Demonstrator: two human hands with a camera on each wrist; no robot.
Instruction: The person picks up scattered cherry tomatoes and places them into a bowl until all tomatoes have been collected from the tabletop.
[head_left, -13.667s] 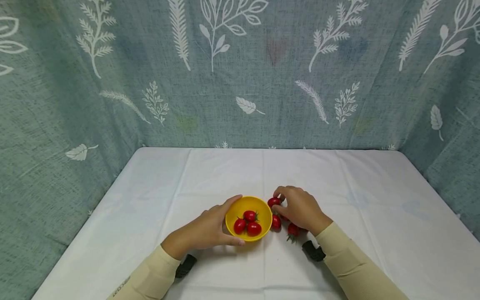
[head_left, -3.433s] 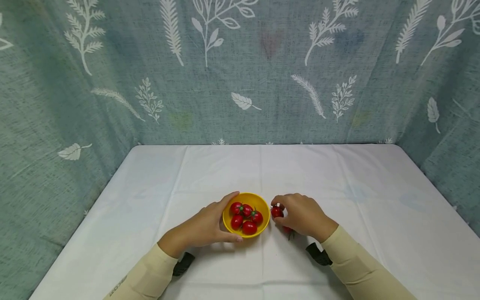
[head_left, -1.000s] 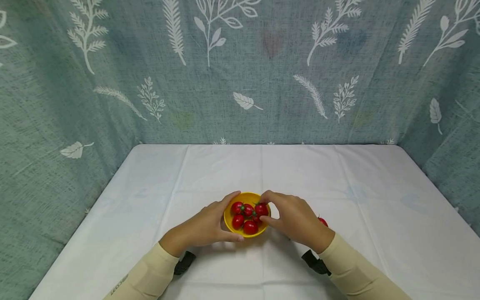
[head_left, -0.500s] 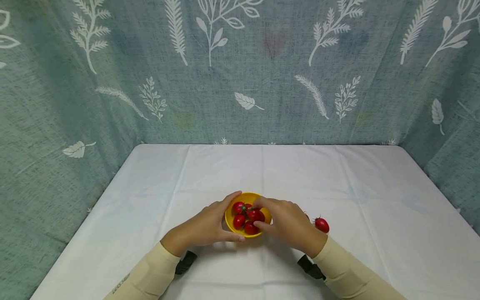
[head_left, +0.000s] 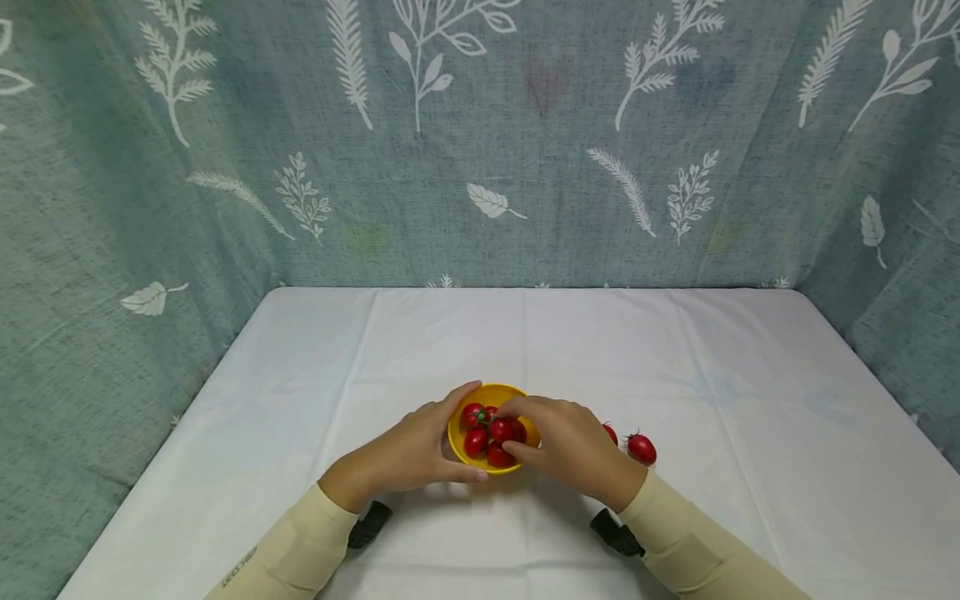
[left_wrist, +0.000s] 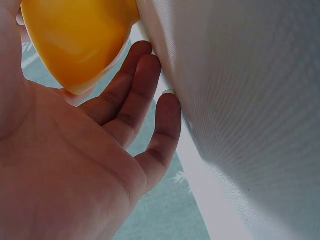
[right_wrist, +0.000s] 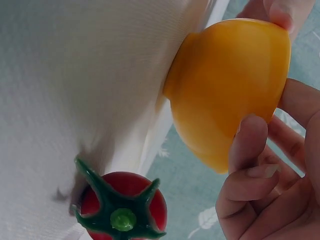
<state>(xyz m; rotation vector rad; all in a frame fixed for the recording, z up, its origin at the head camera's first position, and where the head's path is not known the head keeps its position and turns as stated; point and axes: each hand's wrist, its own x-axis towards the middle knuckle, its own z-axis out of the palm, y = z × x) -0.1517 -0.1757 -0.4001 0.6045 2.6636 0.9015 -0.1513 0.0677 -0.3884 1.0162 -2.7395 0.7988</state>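
Observation:
My left hand (head_left: 397,454) holds the yellow bowl (head_left: 501,393), its thumb and index finger spread round the near and far sides. In the left wrist view, the other fingers (left_wrist: 167,120) extend below the bowl (left_wrist: 80,45), near the white cloth. Several red cherry tomatoes (head_left: 476,442) lie inside the bowl. Over them, my right hand (head_left: 585,450) pinches a cherry tomato (head_left: 502,429) between thumb and index finger. The right wrist view shows the bowl's outer side (right_wrist: 225,85) beside the right hand's curled fingers (right_wrist: 250,185); the pinched tomato is hidden there.
Right of the right hand, a cherry tomato (head_left: 641,448) lies on the white tablecloth (head_left: 420,342); another tomato (head_left: 611,433) is partly hidden behind the hand. A green-stemmed tomato (right_wrist: 122,220) shows in the right wrist view. A patterned curtain (head_left: 420,217) surrounds the table's back and sides.
Loose tomatoes on the cloth have become fewer and the bowl fuller. My right hand has carried a tomato leftward from the cloth into the bowl area. The left hand keeps its hold.

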